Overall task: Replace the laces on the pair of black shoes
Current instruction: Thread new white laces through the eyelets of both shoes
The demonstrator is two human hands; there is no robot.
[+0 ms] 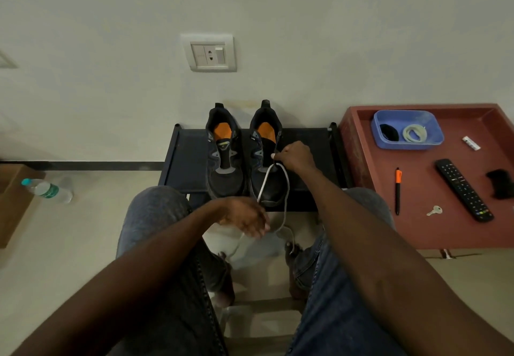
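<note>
Two black shoes with orange insoles stand side by side on a low dark rack [308, 144] against the wall: the left shoe [224, 155] and the right shoe [265, 155]. A white lace [286, 188] runs from the right shoe's eyelets and loops down toward the floor. My right hand [294, 156] rests on the right shoe's outer side and pinches the lace there. My left hand [246, 218] is blurred in front of the shoes, at the lace's other strand; whether it grips the strand is unclear.
A red table [417, 225] on the right holds a blue tub [434, 140] with a coiled white lace [414, 133] and a black lace [388, 132], a pen, key and remote. A water bottle [47, 190] and cardboard box lie left. My knees flank the rack.
</note>
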